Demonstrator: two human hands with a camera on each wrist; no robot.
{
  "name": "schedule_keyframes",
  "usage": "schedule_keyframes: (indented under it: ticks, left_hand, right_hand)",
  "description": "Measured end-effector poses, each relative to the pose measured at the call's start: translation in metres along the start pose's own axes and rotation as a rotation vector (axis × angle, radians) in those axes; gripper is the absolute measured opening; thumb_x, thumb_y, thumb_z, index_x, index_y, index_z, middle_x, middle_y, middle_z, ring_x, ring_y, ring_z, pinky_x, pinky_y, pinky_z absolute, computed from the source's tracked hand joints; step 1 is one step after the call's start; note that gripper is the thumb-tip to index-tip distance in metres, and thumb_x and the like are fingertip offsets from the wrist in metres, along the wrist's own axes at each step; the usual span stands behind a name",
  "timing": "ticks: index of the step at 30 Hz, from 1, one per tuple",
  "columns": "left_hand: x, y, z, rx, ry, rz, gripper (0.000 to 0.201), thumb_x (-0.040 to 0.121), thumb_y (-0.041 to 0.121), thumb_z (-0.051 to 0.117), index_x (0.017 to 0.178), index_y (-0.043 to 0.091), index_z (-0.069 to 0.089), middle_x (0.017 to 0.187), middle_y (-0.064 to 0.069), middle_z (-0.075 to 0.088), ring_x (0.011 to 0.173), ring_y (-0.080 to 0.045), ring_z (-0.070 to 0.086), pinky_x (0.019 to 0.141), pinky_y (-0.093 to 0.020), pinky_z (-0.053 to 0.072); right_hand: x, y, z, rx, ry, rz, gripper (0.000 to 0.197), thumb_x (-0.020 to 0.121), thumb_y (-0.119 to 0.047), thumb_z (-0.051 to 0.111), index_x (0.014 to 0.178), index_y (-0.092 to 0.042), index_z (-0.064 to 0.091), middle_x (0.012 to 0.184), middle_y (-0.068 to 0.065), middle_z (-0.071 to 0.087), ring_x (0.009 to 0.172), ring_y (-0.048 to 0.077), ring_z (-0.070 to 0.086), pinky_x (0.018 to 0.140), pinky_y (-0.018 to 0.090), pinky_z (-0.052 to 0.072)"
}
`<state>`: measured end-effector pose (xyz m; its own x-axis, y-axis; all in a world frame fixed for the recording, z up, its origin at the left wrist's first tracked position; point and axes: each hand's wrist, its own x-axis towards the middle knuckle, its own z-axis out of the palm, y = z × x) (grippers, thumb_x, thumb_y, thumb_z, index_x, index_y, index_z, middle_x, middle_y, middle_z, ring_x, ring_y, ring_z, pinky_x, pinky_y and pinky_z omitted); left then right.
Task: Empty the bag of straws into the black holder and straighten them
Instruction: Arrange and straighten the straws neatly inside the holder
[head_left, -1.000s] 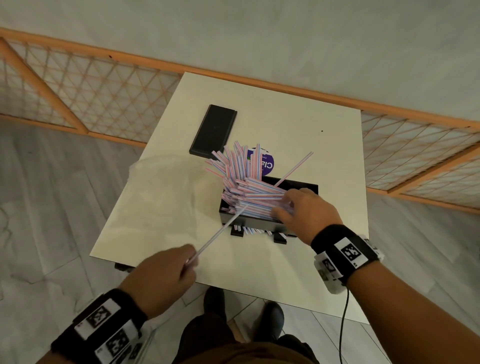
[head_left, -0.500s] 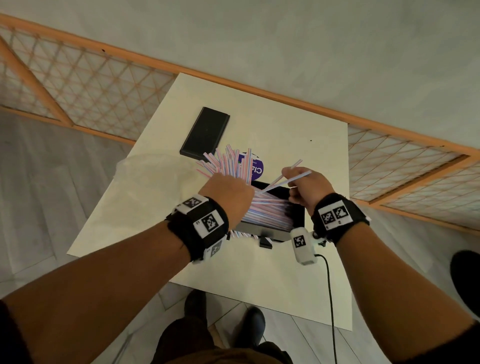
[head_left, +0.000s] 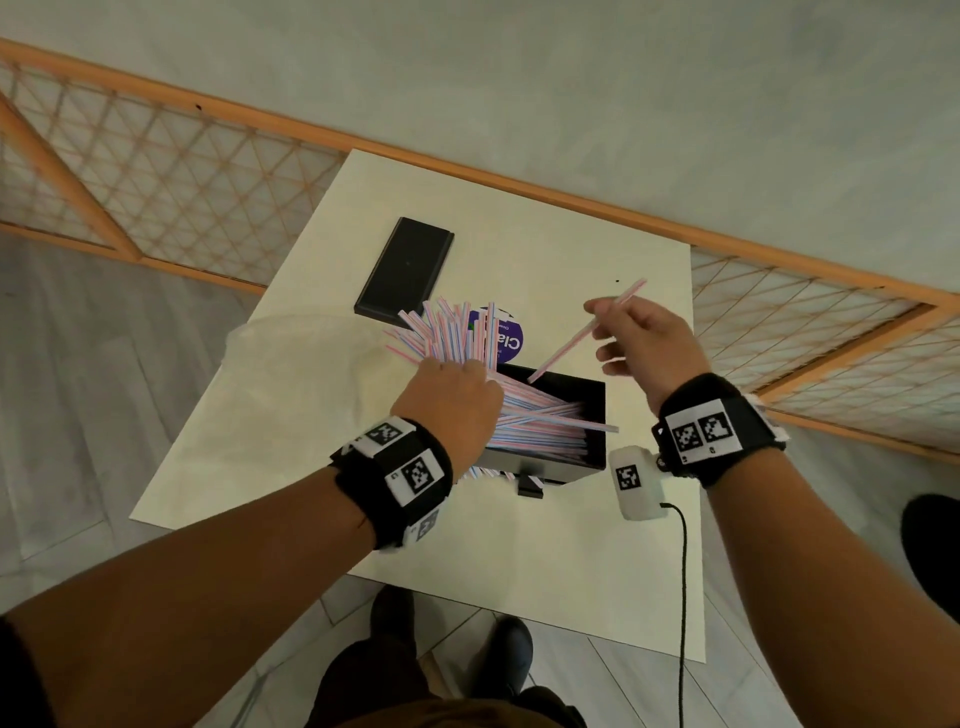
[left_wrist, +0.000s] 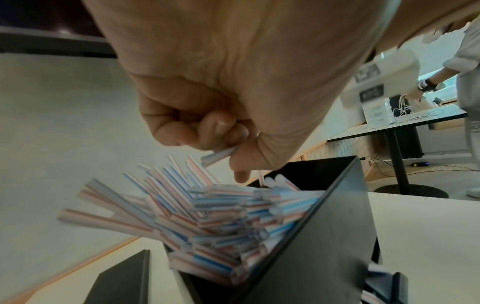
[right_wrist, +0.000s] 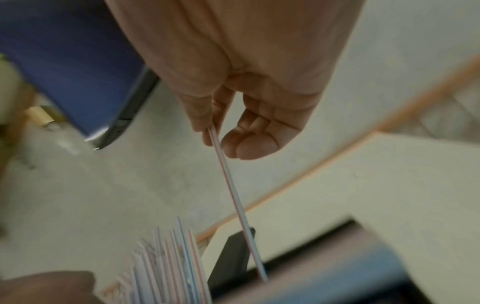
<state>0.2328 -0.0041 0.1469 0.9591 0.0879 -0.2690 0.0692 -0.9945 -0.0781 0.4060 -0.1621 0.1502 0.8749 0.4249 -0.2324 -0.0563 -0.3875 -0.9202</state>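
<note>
The black holder stands mid-table, filled with striped straws lying crosswise; a fan of them sticks out past its left end. My left hand sits over that left end, and the left wrist view shows its fingers curled round one straw above the pile. My right hand is raised above the holder's far side, pinching a single straw that slants down toward the holder. The clear bag lies flat on the table's left.
A black lid lies flat at the back left of the white table, with a purple round label behind the holder. An orange lattice fence runs behind. A cable hangs from my right wrist.
My left hand came from the front edge to the holder's left end. My right hand left the pile and lifted up and back with one straw.
</note>
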Motion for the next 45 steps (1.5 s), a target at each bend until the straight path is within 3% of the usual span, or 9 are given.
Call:
schedule_keyframes:
  ticks: [7,12,17,22,25,29,33,38,45]
  left_hand:
    - [0.020,0.002,0.014,-0.100,0.043,-0.008,0.028,0.093,0.012,0.057,0.121,0.016,0.053,0.112,-0.006,0.059,0.098,-0.026,0.062,0.087,-0.038,0.042]
    - [0.011,-0.015,0.022,-0.200,0.175,-0.020,0.029,0.094,0.022,0.053,0.123,0.019,0.055,0.112,-0.004,0.057,0.098,-0.027,0.061,0.084,-0.039,0.043]
    - [-0.012,-0.034,0.040,-0.574,0.293,-0.184,0.027,0.095,0.023,0.051,0.120,0.017,0.058,0.114,-0.003,0.052,0.093,-0.026,0.058,0.074,-0.036,0.048]
    - [-0.025,-0.022,0.055,-0.838,0.435,-0.141,0.058,0.089,0.043,0.061,0.140,0.021,0.045,0.129,0.001,0.047,0.113,-0.019,0.050,0.089,-0.037,0.053]
    - [-0.021,-0.010,0.064,-0.603,0.434,0.000,0.079,0.084,0.065,0.065,0.149,0.026,0.043,0.145,-0.003,0.042,0.132,-0.023,0.042,0.101,-0.034,0.047]
    - [-0.005,0.000,0.082,-0.355,0.374,0.025,0.081,0.091,0.063,0.058,0.157,0.022,0.034,0.162,-0.014,0.031,0.150,-0.035,0.028,0.122,-0.052,0.030]
    - [0.004,0.003,0.093,-0.296,0.395,-0.006,0.072,0.092,0.054,0.060,0.151,0.015,0.045,0.160,-0.017,0.039,0.149,-0.038,0.035,0.119,-0.060,0.031]
    - [0.010,-0.003,0.103,-0.237,0.383,-0.014,0.063,0.096,0.051,0.037,0.145,0.014,0.053,0.149,-0.017,0.052,0.141,-0.036,0.046,0.120,-0.058,0.030]
    - [0.014,-0.003,0.116,-0.252,0.478,0.021,0.053,0.086,0.037,0.061,0.132,0.011,0.062,0.134,-0.017,0.060,0.131,-0.038,0.055,0.118,-0.060,0.032]
  right_hand:
    - [-0.036,-0.066,-0.007,-0.557,-0.084,-0.516,0.029,0.101,-0.046,0.053,0.103,-0.025,0.073,0.099,-0.005,0.070,0.085,0.015,0.064,0.076,0.037,0.053]
    - [-0.047,-0.049,0.031,-0.887,-0.381,-0.522,0.029,0.101,-0.048,0.049,0.089,-0.027,0.065,0.082,-0.005,0.060,0.078,0.016,0.056,0.072,0.034,0.045]
    - [-0.041,-0.011,0.067,-1.234,-0.528,-0.377,0.034,0.100,-0.050,0.050,0.116,-0.025,0.066,0.101,0.003,0.058,0.088,0.023,0.060,0.069,0.030,0.041]
    - [-0.030,-0.002,0.069,-1.107,-0.428,-0.278,0.037,0.091,-0.052,0.060,0.110,-0.020,0.060,0.106,0.001,0.057,0.089,0.021,0.057,0.076,0.033,0.047]
    - [-0.018,0.005,0.071,-1.136,-0.483,-0.156,0.026,0.092,-0.041,0.055,0.106,-0.019,0.054,0.099,0.001,0.059,0.084,0.021,0.057,0.071,0.031,0.044]
    - [-0.012,0.015,0.079,-1.110,-0.598,-0.148,0.030,0.094,-0.040,0.046,0.110,-0.017,0.059,0.099,0.002,0.065,0.090,0.022,0.065,0.077,0.036,0.052]
    - [-0.008,0.013,0.083,-1.087,-0.614,-0.137,0.025,0.101,-0.024,0.043,0.102,-0.009,0.063,0.100,0.009,0.067,0.090,0.027,0.061,0.081,0.036,0.049]
    - [0.006,0.008,0.087,-1.007,-0.438,-0.113,0.030,0.101,-0.019,0.038,0.085,-0.011,0.063,0.090,0.008,0.064,0.084,0.026,0.057,0.072,0.030,0.039]
    - [0.011,0.018,0.111,-0.843,-0.534,0.150,0.030,0.108,-0.024,0.032,0.109,-0.008,0.057,0.107,0.017,0.062,0.106,0.035,0.060,0.079,0.029,0.036]
